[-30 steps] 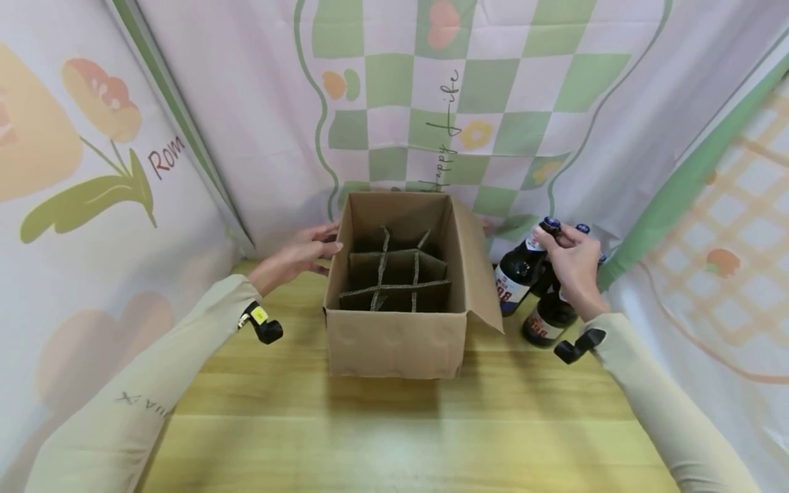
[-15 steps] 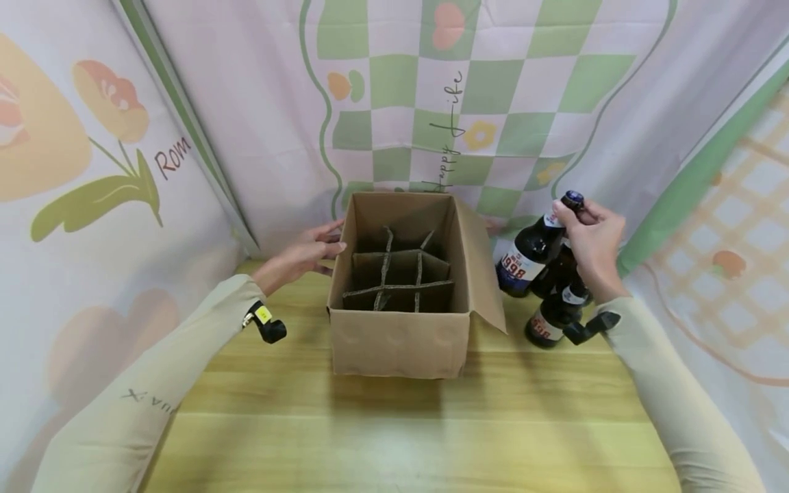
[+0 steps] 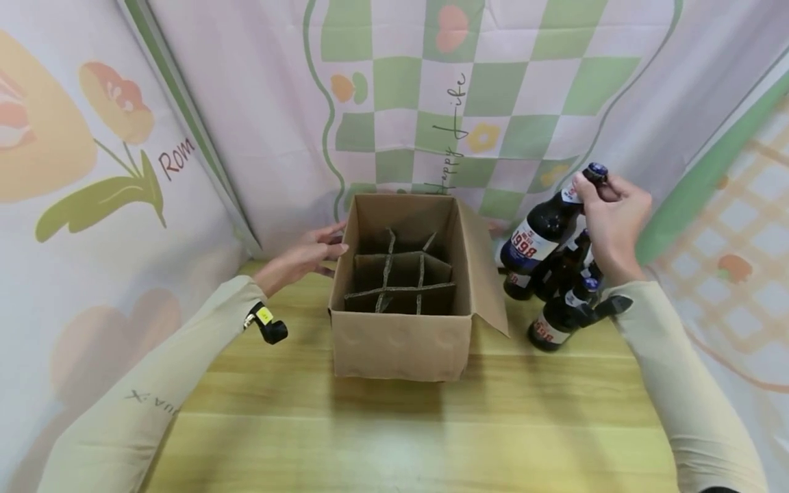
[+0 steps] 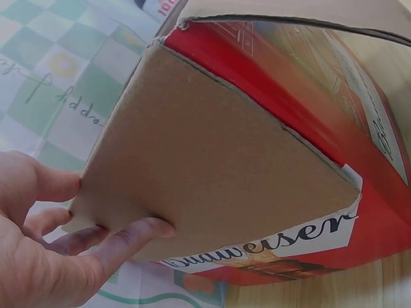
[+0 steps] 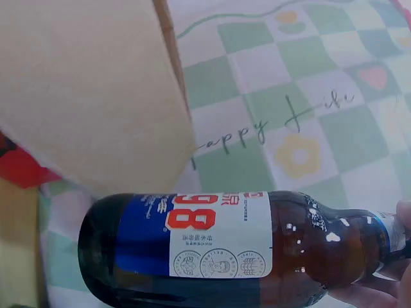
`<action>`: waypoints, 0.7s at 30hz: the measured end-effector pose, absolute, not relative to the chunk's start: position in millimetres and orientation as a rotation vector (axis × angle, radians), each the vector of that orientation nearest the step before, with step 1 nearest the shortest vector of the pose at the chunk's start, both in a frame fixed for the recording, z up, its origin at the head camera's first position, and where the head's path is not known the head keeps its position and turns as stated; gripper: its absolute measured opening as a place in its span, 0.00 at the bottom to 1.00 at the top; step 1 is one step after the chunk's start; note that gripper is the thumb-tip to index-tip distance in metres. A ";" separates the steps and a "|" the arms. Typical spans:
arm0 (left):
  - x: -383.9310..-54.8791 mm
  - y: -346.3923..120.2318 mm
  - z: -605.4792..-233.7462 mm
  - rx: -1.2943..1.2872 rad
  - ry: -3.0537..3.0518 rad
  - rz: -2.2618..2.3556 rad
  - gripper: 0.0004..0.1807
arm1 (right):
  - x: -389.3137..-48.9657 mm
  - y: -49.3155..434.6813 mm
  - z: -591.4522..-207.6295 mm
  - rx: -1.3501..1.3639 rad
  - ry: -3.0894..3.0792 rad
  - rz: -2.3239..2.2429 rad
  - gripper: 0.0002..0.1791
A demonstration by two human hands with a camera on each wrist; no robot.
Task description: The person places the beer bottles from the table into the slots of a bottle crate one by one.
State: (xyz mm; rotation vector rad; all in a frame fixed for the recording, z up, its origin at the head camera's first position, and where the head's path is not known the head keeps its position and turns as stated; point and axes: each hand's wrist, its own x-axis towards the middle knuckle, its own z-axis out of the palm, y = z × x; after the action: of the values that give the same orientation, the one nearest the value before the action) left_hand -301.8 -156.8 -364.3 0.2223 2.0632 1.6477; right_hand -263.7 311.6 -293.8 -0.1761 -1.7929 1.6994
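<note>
My right hand (image 3: 616, 212) grips a dark beer bottle (image 3: 535, 236) by its neck. The bottle leans with its base toward the box, raised above the other bottles; its white, red and blue "1998" label (image 5: 221, 234) shows in the right wrist view. An open-topped cardboard box (image 3: 401, 346) stands mid-table, a cardboard divider (image 3: 403, 263) making several cells inside it. With its fingers spread, my left hand (image 3: 308, 257) touches the box's left side. In the left wrist view those fingertips press on a brown flap (image 4: 212, 141), folded down over the red printed wall.
Several more beer bottles (image 3: 557, 315) stand right of the box, partly behind my right hand and the raised bottle. A side flap (image 3: 483, 263) juts out toward them. Patterned curtains (image 3: 246, 103) enclose the wooden table (image 3: 394, 431) at the back and sides.
My right hand has moved up and to the right, lifting the bottle out from among the others. The left hand and the box hold nearly the same place.
</note>
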 end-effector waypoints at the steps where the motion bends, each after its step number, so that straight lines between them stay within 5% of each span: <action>1: -301.3 -157.4 -363.9 0.218 2.064 1.650 0.40 | -265.3 308.9 -290.8 -0.160 -1.797 1.680 0.12; 21: -300.2 -155.7 -365.9 0.230 2.036 1.673 0.40 | -254.9 265.3 -255.1 0.200 -1.640 1.963 0.20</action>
State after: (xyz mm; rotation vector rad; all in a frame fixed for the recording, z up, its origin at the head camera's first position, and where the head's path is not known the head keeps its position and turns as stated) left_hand -300.2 -155.7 -365.9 0.2304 2.0364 1.6730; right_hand -254.9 265.3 -255.1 0.2002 -1.6398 1.9626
